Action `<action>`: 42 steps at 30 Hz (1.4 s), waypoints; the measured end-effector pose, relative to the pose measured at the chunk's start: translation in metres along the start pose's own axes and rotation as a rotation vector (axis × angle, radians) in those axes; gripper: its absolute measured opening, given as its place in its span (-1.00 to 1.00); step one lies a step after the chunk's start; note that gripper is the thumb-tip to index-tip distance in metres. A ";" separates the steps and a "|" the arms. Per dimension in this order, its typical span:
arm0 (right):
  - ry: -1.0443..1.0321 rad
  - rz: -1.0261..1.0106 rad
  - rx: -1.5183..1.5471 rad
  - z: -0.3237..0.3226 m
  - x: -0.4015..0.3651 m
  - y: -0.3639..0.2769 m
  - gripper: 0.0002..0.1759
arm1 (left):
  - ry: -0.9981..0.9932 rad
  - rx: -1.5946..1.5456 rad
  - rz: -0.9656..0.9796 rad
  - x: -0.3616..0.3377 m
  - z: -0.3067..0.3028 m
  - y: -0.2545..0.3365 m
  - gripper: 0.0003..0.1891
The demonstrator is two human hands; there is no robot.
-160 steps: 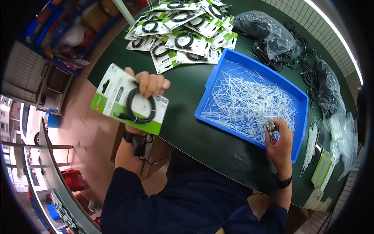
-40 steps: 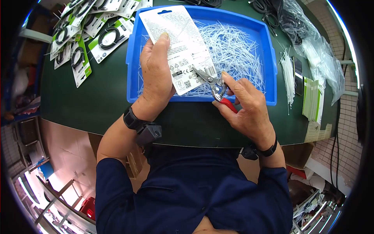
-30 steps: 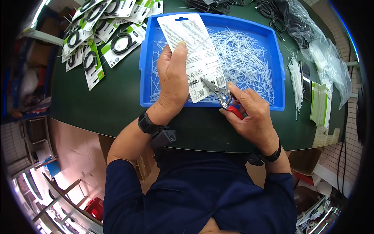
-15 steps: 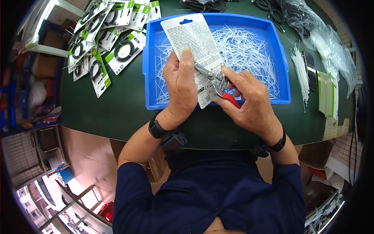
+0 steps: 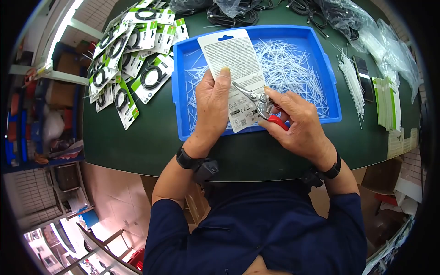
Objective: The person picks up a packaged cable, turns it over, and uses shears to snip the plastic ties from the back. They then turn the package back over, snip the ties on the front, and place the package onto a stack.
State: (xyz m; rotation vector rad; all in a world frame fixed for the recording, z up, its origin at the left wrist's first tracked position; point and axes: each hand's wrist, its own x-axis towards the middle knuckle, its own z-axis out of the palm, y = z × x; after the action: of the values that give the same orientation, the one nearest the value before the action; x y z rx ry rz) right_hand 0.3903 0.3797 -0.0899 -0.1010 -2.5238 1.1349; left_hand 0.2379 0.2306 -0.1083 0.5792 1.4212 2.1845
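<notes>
My left hand (image 5: 213, 103) grips a printed packaging card (image 5: 236, 55) by its left edge, thumb across the front. The card's text side faces me, with its hang hole at the top. In my right hand (image 5: 295, 117) is a pair of pruning shears (image 5: 259, 101) with a red handle, fingers wrapped around the grips. Their blades lie across the lower half of the card, with the tip close to my left thumb. Below both hands is a blue tray (image 5: 336, 98) holding many thin white cut strips (image 5: 288, 68), which look like cable tie ends.
Carded black cables (image 5: 151, 77) are piled at the left. To the right lie a bundle of white cable ties (image 5: 352, 85), a dark phone (image 5: 363, 78) and a stack of green-white cards (image 5: 387, 105). Loose black cables (image 5: 233, 16) and clear plastic bags (image 5: 380, 46) sit along the back.
The whole view has shifted slightly, so the table appears lower. The shears' tip has moved a little away from my left thumb, down across the card. Both hands keep their holds.
</notes>
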 end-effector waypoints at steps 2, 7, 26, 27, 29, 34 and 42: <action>0.040 -0.019 0.010 -0.009 0.004 0.001 -0.20 | -0.011 0.009 -0.032 0.008 -0.006 0.009 -0.62; 0.131 -0.056 -0.046 -0.034 0.019 0.002 -0.20 | -0.033 -0.012 -0.109 0.023 -0.035 0.034 -0.64; -0.281 -0.211 -0.115 0.001 0.041 -0.034 -0.18 | -0.660 -0.607 -0.018 0.050 -0.097 0.025 -0.59; -0.285 -0.217 -0.111 0.002 0.040 -0.035 -0.17 | -0.673 -0.599 -0.008 0.050 -0.097 0.025 -0.59; -0.290 -0.220 -0.103 0.003 0.040 -0.036 -0.16 | -0.683 -0.591 -0.002 0.050 -0.095 0.025 -0.58; -0.262 -0.214 -0.076 0.008 0.039 -0.033 -0.16 | -0.704 -0.574 0.023 0.047 -0.089 0.026 -0.50; -0.286 -0.224 -0.064 0.004 0.038 -0.035 -0.16 | -0.777 -0.490 0.059 0.056 -0.090 0.035 -0.36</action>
State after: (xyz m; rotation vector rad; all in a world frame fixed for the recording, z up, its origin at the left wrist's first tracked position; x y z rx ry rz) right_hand 0.3567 0.3616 -0.0553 0.3435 -2.7329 1.0405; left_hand 0.1354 0.1862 -0.1048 1.1142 0.4541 1.9025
